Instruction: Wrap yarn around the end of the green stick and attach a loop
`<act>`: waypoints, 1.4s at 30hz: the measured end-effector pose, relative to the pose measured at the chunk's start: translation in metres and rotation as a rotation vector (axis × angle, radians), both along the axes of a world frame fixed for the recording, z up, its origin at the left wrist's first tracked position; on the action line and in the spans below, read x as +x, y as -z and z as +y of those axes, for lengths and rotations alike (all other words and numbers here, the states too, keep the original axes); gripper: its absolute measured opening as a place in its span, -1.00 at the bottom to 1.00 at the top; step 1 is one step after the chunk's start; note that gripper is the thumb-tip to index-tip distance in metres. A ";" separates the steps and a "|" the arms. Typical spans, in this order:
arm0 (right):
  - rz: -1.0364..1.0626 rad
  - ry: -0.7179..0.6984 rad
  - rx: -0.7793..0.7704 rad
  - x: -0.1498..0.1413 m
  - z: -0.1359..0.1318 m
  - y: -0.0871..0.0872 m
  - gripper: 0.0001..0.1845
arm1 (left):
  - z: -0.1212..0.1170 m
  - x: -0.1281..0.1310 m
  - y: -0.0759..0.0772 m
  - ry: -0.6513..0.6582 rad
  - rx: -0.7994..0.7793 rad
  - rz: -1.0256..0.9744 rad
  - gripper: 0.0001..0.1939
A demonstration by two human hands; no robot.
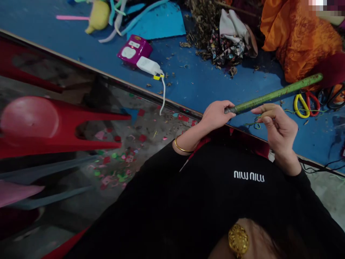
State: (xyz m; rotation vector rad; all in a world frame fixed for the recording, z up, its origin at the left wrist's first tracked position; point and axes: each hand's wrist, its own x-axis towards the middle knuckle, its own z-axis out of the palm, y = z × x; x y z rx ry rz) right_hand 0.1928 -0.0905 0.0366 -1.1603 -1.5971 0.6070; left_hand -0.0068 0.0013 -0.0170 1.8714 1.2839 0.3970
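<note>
A long green stick [275, 95] lies slantwise over the blue table [205, 86], its near end wrapped in grey. My left hand [215, 115] is closed round that near end at the table's edge. My right hand [277, 127] hovers just below the stick, fingers pinched together on a thin green strand [256, 124] that trails onto the table. A gold bangle sits on my left wrist.
A purple device [133, 50] with a white charger [148, 66] and cable lies mid-table. Dried plant bits and patterned cloth [229, 39] sit behind. Yellow and red scissors [306, 102] lie at right, near a person in orange [299, 39]. Red stool [54, 126] stands on the littered floor at left.
</note>
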 end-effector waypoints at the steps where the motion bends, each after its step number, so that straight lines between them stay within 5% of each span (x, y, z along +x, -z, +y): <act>1: -0.031 0.029 -0.017 0.004 0.000 -0.004 -0.73 | 0.000 -0.001 -0.001 -0.001 0.012 0.013 -0.70; 6: 0.002 -0.042 -0.192 0.012 0.009 -0.016 -0.56 | -0.002 -0.003 -0.002 -0.017 0.041 0.050 -0.69; 10: 0.132 -0.174 -0.160 -0.001 0.031 -0.013 -0.50 | -0.007 -0.002 -0.004 -0.033 0.047 0.071 -0.70; 21: 0.090 -0.338 -0.210 -0.024 0.100 0.036 -0.54 | -0.021 -0.002 -0.007 -0.025 0.211 0.141 -0.65; 27: 0.016 -0.329 -0.206 -0.020 0.105 0.049 -0.54 | -0.031 -0.003 0.001 -0.060 0.284 0.123 -0.53; 33: 0.081 -0.308 -0.279 -0.019 0.105 0.055 -0.58 | -0.031 -0.005 0.009 0.014 0.364 0.099 -0.63; 38: 0.065 -0.296 -0.260 -0.021 0.105 0.052 -0.55 | -0.031 -0.005 0.015 -0.003 0.367 0.026 -0.65; 42: 0.261 -0.282 -0.320 -0.021 0.100 0.043 -0.51 | -0.028 -0.004 0.012 -0.040 0.282 -0.002 -0.65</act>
